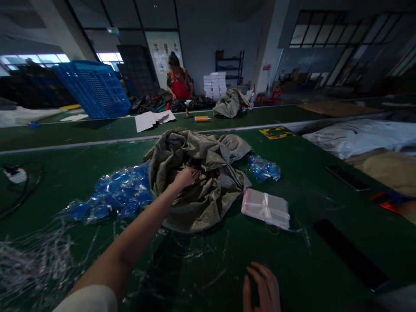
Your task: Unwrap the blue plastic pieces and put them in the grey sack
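My left hand [186, 177] reaches into the mouth of a crumpled grey-green woven sack [208, 212] on the green table. Its fingers are curled down into the folds, and what they hold, if anything, is hidden. Low in the view, my right hand [262, 288] hovers at the near side with fingers apart and nothing in it. A tied bundle of clear plastic bags [260, 207] lies just right of the sack. Blue items in clear wrappers [120, 190] are heaped at the sack's left, and a few more wrapped blue pieces [264, 167] lie at its right.
Clear plastic strips [35, 264] litter the near left. A phone [347, 177] and a dark flat object [351, 253] lie at right. A blue crate [94, 89], papers [152, 120] and another sack [227, 104] sit on the far table. Behind it stands a person in a red apron [180, 85].
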Demonstrator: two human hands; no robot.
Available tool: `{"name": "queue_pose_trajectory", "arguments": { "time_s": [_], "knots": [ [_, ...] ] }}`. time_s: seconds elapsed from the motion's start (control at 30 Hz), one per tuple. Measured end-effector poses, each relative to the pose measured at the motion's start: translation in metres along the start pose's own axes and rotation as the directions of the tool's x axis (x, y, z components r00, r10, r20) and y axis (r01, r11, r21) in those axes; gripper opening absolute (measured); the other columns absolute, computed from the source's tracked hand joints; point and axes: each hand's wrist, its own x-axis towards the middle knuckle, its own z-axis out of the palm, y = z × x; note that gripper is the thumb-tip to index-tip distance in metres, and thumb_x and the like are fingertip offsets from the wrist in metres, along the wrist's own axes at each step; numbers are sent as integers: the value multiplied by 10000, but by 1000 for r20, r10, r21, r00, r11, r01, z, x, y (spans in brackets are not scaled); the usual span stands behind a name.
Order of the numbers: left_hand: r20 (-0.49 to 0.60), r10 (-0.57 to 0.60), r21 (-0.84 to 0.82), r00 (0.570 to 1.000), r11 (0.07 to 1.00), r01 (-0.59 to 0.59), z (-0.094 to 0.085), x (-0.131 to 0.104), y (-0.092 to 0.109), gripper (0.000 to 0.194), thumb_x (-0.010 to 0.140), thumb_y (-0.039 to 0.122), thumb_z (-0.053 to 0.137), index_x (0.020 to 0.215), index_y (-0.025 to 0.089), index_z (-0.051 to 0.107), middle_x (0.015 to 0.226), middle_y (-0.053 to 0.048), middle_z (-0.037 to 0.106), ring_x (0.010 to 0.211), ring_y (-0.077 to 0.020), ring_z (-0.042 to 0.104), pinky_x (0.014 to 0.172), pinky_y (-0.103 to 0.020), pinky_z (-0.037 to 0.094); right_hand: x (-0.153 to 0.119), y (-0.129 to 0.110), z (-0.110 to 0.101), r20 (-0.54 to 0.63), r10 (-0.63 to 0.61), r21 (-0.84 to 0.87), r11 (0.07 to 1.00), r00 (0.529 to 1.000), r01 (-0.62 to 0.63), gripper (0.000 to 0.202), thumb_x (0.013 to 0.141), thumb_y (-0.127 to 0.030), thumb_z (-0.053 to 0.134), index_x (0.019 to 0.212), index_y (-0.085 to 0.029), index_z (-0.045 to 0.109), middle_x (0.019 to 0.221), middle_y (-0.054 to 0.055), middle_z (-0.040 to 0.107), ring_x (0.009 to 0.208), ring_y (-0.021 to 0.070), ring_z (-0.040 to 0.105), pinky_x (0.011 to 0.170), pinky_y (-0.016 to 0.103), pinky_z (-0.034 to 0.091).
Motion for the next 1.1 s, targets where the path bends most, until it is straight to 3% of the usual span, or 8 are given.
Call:
{"name": "queue_pose_trajectory", "arguments": {
  "time_s": [0.17,0.3,0.43,0.53,0.67,0.77,0.97,1.1],
  "knots": [
    [14,-2,-102,1000,995,4,24,42,46,416,821,389,557,1161,157,617,1141,-190,612,988,-291,625,809,-344,467,6,-5,-2,-15,-11,-11,1000,1000,11,193,829,-232,582,1018,-217,621,1012,118,630,938,264,610,768,433,540],
    [-11,-50,-140,999,989,48,14,40,54,393,844,361,507,1138,120,608,1119,-214,612,975,-309,629,770,-356,477,9,-13,-6,-37,1,-25,1000,999,-2,170,850,-202,549,1014,-197,595,989,110,618,937,245,593,785,433,534],
    [-88,-66,-142,994,988,53,-8,-3,40,473,830,469,515,1168,145,578,1163,-181,601,1028,-310,603,814,-369,470,17,-18,-12,-17,24,-18,1000,1000,-24,128,873,-200,533,985,-192,593,948,90,621,916,219,581,790,395,519],
    [-106,49,-170,993,983,-67,-15,-57,16,494,792,550,543,1106,176,615,1086,-130,648,992,-283,616,830,-346,470,46,-12,-15,100,-15,-57,998,995,21,114,875,-232,550,961,-208,620,924,71,636,914,219,572,800,378,499],
    [-16,207,-324,978,924,-201,-6,-128,-15,470,783,506,588,1127,188,620,1102,-85,670,997,-237,625,864,-305,466,112,10,-7,233,-36,-299,948,972,107,245,894,-250,513,1088,-169,637,1057,118,647,974,261,546,857,432,453],
    [5,138,-338,990,932,-129,9,-165,-24,432,766,335,636,1168,180,599,1172,-94,643,1075,-233,600,928,-306,441,148,27,3,389,-35,-469,852,920,231,299,872,-155,485,1128,-165,639,1128,139,646,1015,299,542,808,437,448],
    [-45,60,-394,997,916,-73,20,-193,-25,482,778,243,598,1256,209,538,1272,-76,589,1139,-221,569,982,-309,423,165,63,11,555,-167,-504,712,815,489,405,783,-18,410,1015,-165,707,1048,147,692,970,294,617,766,425,464],
    [-105,21,-408,994,911,-62,14,-203,-25,513,776,261,603,1278,202,515,1275,-82,583,1146,-217,563,991,-304,422,174,84,7,495,-247,-418,773,833,478,304,772,-116,464,851,-192,748,927,131,723,906,291,647,783,422,470]
  ]
}}
